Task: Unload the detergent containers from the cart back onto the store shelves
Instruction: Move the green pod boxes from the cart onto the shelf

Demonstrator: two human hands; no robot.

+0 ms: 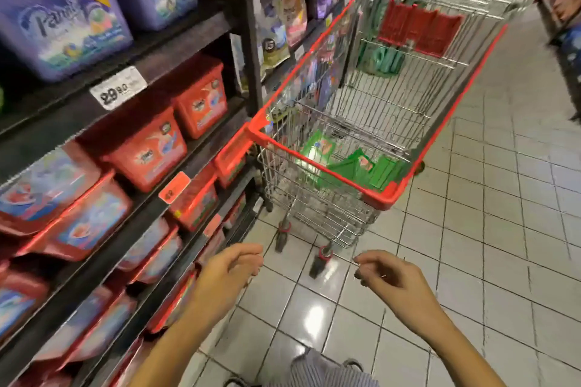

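Green detergent containers [352, 166] lie in the bottom of the red-rimmed shopping cart [382, 198], just beside the store shelves [176, 50] stocked with red tubs [151, 151]. The left grip [229, 273] and right grip [390, 280] hover released, loosely curled, grasping nothing.

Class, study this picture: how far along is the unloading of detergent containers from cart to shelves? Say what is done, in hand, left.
Done: most of the cart shows bare wire, and the shelves hold red tubs and purple tubs. In hand: nothing; left hand and right hand hang empty, fingers loosely curled, short of the cart. Left: green containers lying at its near end.
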